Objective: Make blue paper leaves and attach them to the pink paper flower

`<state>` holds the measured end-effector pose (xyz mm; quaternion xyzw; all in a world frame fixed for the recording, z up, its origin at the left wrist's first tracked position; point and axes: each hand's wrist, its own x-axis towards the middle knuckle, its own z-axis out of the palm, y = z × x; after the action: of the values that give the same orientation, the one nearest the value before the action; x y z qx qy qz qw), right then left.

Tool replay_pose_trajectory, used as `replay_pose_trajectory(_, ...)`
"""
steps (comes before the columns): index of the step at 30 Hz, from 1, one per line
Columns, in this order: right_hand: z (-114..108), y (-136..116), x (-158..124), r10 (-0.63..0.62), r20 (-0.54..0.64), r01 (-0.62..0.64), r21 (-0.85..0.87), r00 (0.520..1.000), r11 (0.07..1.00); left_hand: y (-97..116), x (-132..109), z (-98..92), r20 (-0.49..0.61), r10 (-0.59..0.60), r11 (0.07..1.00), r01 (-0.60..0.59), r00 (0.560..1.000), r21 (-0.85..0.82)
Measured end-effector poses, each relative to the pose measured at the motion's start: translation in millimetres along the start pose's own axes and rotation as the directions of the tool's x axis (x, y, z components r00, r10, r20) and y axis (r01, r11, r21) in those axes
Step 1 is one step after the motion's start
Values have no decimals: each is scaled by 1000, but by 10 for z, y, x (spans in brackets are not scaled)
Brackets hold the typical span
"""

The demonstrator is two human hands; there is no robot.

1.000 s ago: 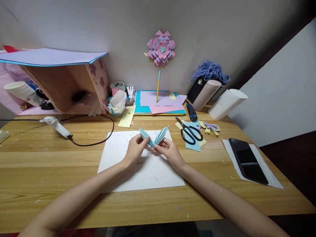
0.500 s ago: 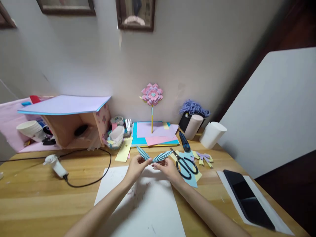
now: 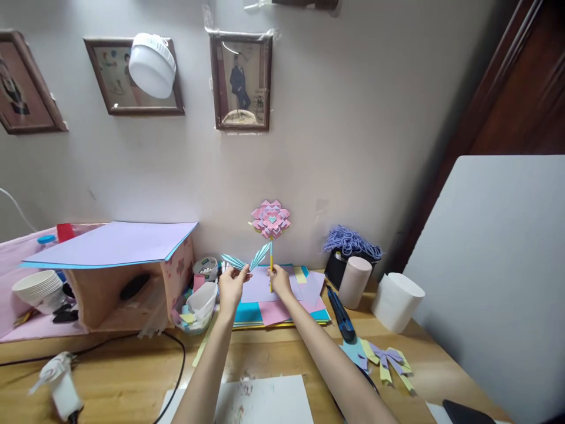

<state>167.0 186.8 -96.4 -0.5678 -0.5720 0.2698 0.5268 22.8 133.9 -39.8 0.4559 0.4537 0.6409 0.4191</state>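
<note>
A pink and lilac paper flower (image 3: 271, 219) stands upright against the wall on a thin yellow stem (image 3: 271, 259). My right hand (image 3: 279, 280) has its fingers closed around the lower part of that stem. Between the fingertips of my left hand (image 3: 233, 285) is a pair of pleated light-blue paper leaves (image 3: 259, 257), spread in a V just left of the stem. Beneath both hands lies a stack of coloured paper (image 3: 247, 312) in lilac, blue and pink.
Left stands a cardboard box (image 3: 176, 259) with a lilac top; a glue gun (image 3: 62, 383) and its black cable lie before it. To the right are a utility knife (image 3: 342, 315), paper bow (image 3: 391, 359), pale roll (image 3: 355, 282) and white paper roll (image 3: 397, 301). White paper (image 3: 269, 397) lies in front.
Both hands have moved forward from above the white sheet to the flower. My right hand has let go of the pleated leaves and taken the stem. The camera has tilted up.
</note>
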Motion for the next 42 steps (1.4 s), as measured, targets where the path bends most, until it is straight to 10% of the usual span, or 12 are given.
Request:
replay_pose_trajectory(10, -453, -646, -565, -162, 32, 155, 160, 986, 975, 35, 82, -63, -61, 43, 994, -37, 997, 105)
replay_pose_trajectory(18, -231, -773, -1257, -110, 235, 68, 179, 966, 981, 228, -142, 75, 113, -32, 997, 39, 993, -65)
replay_pose_trajectory(42, -326, -500, -1024, -83, 141, 70, 98, 986, 993, 169, -108, 95, 47, -47, 981, 55, 998, -184)
